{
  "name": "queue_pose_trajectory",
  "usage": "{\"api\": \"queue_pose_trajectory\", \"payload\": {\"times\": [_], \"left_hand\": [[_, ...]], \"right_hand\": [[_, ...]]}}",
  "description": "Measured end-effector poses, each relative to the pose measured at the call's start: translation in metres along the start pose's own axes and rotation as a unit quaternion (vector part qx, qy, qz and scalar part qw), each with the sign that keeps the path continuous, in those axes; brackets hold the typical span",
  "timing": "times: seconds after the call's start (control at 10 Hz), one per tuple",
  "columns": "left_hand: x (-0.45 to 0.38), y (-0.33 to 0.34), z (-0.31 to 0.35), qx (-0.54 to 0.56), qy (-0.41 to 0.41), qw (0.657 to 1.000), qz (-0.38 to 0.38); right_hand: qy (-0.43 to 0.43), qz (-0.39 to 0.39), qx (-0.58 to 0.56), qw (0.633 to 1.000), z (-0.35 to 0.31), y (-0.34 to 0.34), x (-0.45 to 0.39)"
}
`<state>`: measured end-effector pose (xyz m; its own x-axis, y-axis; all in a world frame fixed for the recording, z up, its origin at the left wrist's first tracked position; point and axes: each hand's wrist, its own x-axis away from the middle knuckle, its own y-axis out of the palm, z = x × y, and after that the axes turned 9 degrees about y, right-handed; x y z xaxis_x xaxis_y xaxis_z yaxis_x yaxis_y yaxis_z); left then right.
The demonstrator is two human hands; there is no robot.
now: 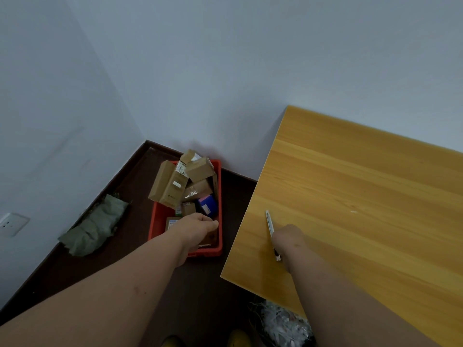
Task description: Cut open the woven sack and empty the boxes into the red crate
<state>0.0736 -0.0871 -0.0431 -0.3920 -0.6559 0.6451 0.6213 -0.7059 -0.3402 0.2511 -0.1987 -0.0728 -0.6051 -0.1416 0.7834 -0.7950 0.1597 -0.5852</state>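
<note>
red crate full of cardboard boxes; crumpled green sack left

Red crate on the floor holds cardboard boxes. Left hand hovers above it. Right hand grips a utility knife on the table. Woven sack lies by the wall.
</note>
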Motion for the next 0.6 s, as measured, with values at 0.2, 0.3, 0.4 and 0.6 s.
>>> {"api": "queue_pose_trajectory", "payload": {"times": [0.2, 0.3, 0.4, 0.6], "left_hand": [[0.001, -0.006, -0.007, 0.003, -0.012, 1.0, -0.014], [0.003, -0.014, -0.004, 0.008, -0.021, 1.0, -0.008], [0.004, -0.026, 0.0, 0.02, -0.021, 1.0, -0.01], [0.016, -0.06, 0.011, 0.028, 0.002, 1.0, 0.009]], "right_hand": [[-0.031, 0.027, 0.078, 0.996, 0.01, 0.004, -0.005], [-0.059, 0.073, 0.108, 0.99, 0.014, -0.001, -0.005], [-0.063, 0.105, 0.169, 0.978, 0.013, -0.011, 0.003], [-0.089, 0.1, 0.197, 0.971, -0.017, -0.024, 0.03]]}}
